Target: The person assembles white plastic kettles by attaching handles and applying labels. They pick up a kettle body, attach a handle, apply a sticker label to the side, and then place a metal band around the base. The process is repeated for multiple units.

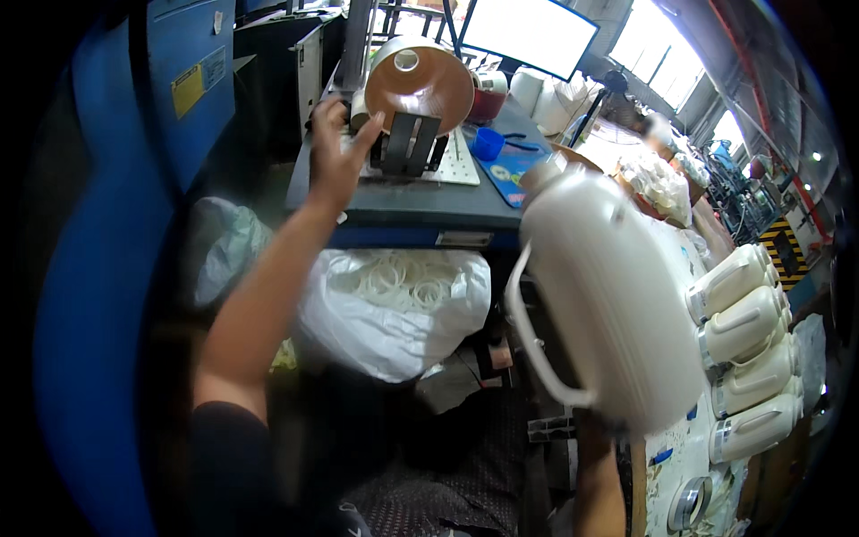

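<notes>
My left hand (335, 152) reaches up to a cream-and-brown flask body (420, 80) lying on its side in a dark cradle (410, 141) on the grey bench (403, 206); its fingers touch the flask's left rim. A large cream flask shell with a loop handle (608, 304) is held up tilted at the right. My right hand is hidden behind it; only the forearm (598, 483) shows below.
A white bag of white rings (394, 304) sits under the bench. Several cream flask shells (747, 358) lie in a row at the right. A blue cup (488, 143), a blue mat and a monitor (528, 31) are on the bench. A blue cabinet (183, 80) stands left.
</notes>
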{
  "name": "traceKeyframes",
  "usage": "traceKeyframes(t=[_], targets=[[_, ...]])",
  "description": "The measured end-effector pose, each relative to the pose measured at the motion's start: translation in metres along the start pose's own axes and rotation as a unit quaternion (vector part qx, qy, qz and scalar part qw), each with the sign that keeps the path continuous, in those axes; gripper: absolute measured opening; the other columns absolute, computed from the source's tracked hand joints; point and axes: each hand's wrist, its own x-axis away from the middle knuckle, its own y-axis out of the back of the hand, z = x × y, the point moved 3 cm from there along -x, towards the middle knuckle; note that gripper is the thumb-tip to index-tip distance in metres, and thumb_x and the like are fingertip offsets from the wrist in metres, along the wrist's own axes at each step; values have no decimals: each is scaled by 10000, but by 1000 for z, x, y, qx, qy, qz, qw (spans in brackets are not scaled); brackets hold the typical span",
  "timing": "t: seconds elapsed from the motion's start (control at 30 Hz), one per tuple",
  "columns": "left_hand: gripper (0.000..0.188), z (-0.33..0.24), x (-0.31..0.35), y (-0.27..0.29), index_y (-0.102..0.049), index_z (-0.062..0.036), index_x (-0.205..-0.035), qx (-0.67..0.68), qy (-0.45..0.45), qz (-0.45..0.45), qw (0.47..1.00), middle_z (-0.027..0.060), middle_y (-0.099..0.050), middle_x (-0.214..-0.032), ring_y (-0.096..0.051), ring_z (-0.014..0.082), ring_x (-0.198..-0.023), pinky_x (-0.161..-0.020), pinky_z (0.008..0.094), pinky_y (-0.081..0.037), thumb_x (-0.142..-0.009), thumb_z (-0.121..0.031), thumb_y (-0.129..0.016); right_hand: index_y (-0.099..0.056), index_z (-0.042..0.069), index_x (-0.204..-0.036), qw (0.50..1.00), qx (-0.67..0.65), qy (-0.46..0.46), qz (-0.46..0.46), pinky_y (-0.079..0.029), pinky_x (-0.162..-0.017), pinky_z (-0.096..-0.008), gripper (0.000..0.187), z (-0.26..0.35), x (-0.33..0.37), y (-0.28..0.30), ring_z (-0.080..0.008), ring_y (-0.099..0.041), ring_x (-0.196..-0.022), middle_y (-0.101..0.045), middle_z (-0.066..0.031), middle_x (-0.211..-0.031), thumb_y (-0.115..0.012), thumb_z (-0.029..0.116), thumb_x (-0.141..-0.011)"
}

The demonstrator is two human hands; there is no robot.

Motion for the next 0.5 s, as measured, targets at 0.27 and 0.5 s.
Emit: traceKeyframes(t=[0.27,0.5], targets=[[404,119,-86,33,-451,34,-1305,26,303,-8,952,206,-663,-1123,-697,326,-945,-806,375,-559,-952,-163,-452,-518,93,-1213,984,61,91,139,-522,-673,-281,343,-46,-244,-267,-197,-607,-890,-592,-70,-1077,-665,123,-905],[524,32,4,92,-408,20,-1364,233,258,-113,931,166,-522,-1331,-579,295,-1178,-1011,439,-474,-910,-153,-602,-561,24,-1184,915,340,204,73,-597,-581,-399,287,-126,-324,-363,-260,-654,-834,-608,-145,-1088,-606,81,-906]])
